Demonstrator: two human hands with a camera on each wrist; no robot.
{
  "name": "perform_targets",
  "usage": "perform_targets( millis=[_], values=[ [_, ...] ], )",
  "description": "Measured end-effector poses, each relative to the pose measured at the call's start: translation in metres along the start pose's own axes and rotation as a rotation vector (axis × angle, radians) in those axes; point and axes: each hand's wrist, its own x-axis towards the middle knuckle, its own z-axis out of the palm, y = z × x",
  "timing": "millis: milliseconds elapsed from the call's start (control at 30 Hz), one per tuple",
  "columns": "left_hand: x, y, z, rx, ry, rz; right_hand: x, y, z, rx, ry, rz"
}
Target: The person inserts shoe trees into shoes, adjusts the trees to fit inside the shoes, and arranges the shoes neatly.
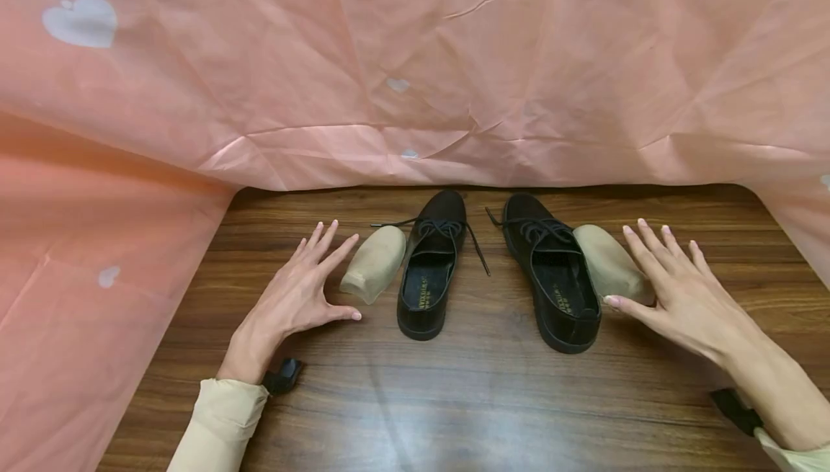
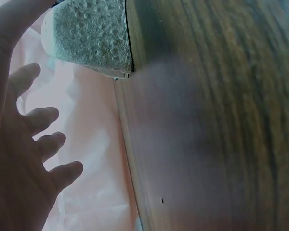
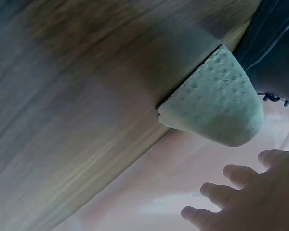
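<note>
Two black lace-up shoes stand in the head view, a left shoe and a right shoe, toes away from me, laces loosely crossed. Beside the left one lies a beige moulded-pulp shoe insert; its dimpled surface shows in the left wrist view. A second beige insert rests against the right shoe's outer side. My left hand hovers left of its insert, fingers spread, holding nothing. My right hand is spread beside the other insert, thumb tip by its near end; contact there is unclear.
A brown wood-grain table lies under everything. Pink cloth with pale hearts hangs behind the far edge and continues down the left side. Dark straps sit at both wrists, below beige sleeves.
</note>
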Motion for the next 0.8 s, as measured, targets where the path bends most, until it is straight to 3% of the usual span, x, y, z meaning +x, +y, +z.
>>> perform_targets(
  millis=[233,433,600,800],
  values=[
    [0.004,0.001,0.0,-0.049,-0.031,-0.009,0.01,-0.012,-0.002,0.024,0.008,-0.018],
    [0.01,0.001,0.002,-0.157,-0.073,-0.01,0.023,-0.026,0.004,0.056,-0.001,-0.045],
    [0.014,-0.001,0.003,-0.241,-0.052,0.024,0.03,-0.035,0.005,0.063,-0.011,-0.067],
    [0.013,-0.002,0.002,-0.268,-0.041,0.061,0.036,-0.044,0.004,0.085,-0.021,-0.078]
  ],
)
